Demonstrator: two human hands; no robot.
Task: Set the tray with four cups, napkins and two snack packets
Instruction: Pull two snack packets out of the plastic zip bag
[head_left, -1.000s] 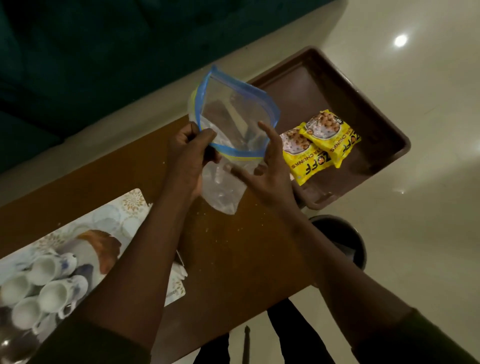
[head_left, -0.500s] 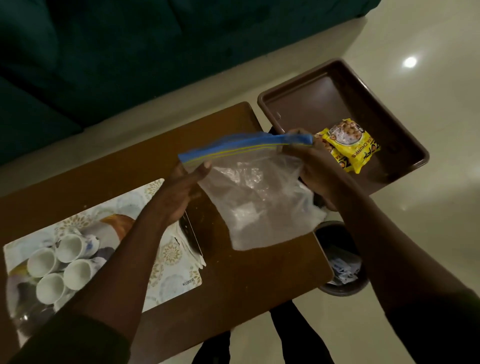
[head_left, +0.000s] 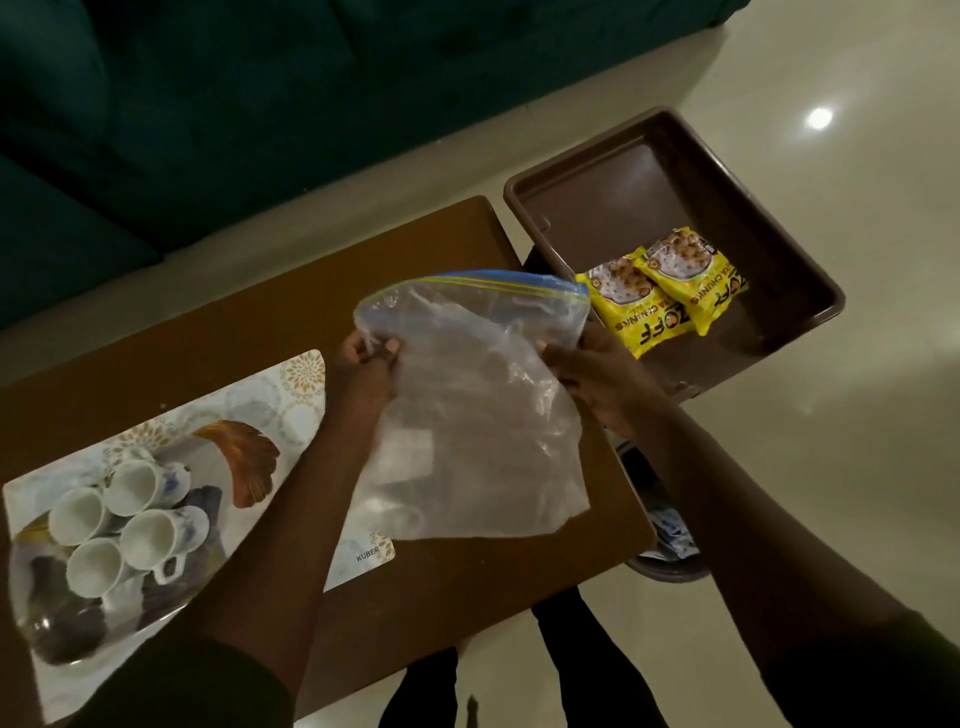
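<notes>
While left hand (head_left: 366, 364) pinches left edge of clear zip bag (head_left: 478, 405) and right hand (head_left: 587, 369) grips right edge, bag hangs over table (head_left: 291, 291). Two yellow snack packets (head_left: 675, 280) side by side in brown tray (head_left: 623, 197), far right. Four white cups (head_left: 148, 538) clustered on placemat (head_left: 291, 384), near left.

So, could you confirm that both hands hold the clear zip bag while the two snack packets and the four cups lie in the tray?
Only the snack packets lie in the tray; the head view shows the four cups on the placemat. Left hand and right hand hold the zip bag.
</notes>
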